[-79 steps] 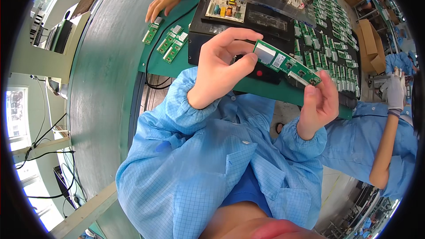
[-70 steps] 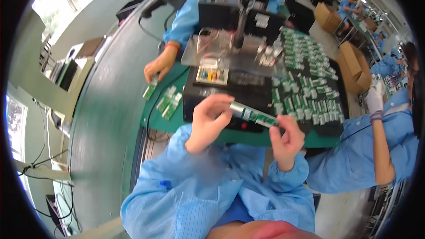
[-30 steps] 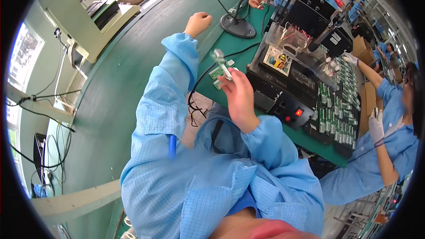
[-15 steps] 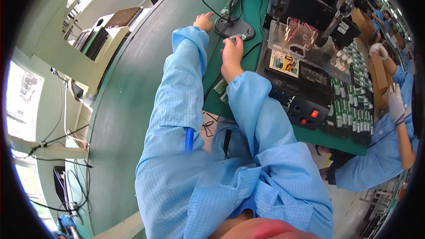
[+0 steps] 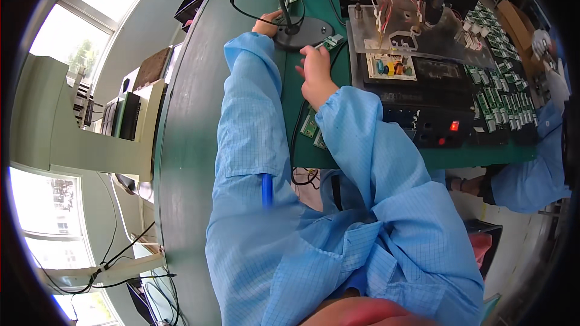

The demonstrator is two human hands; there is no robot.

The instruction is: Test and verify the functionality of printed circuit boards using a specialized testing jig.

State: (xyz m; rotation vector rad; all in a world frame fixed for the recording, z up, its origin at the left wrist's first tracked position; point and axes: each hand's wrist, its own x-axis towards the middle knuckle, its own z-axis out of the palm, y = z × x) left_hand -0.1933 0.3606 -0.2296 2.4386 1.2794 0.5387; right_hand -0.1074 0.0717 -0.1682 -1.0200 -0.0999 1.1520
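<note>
The right hand (image 5: 318, 75) pinches a green circuit board (image 5: 331, 41), likely light, stiff and fragile, best held by its edges; toward its ten-thirty, the left hand (image 5: 266, 26) grips I can't tell what.

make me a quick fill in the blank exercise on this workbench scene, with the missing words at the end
The right hand holds a small circuit board, mostly ____ in colour. The left hand is near a black stand base with a ____ outline. On the black box, the lit switch glows ____. Both the wearer's sleeves are light ____.

Missing words: green; round; red; blue.
</note>
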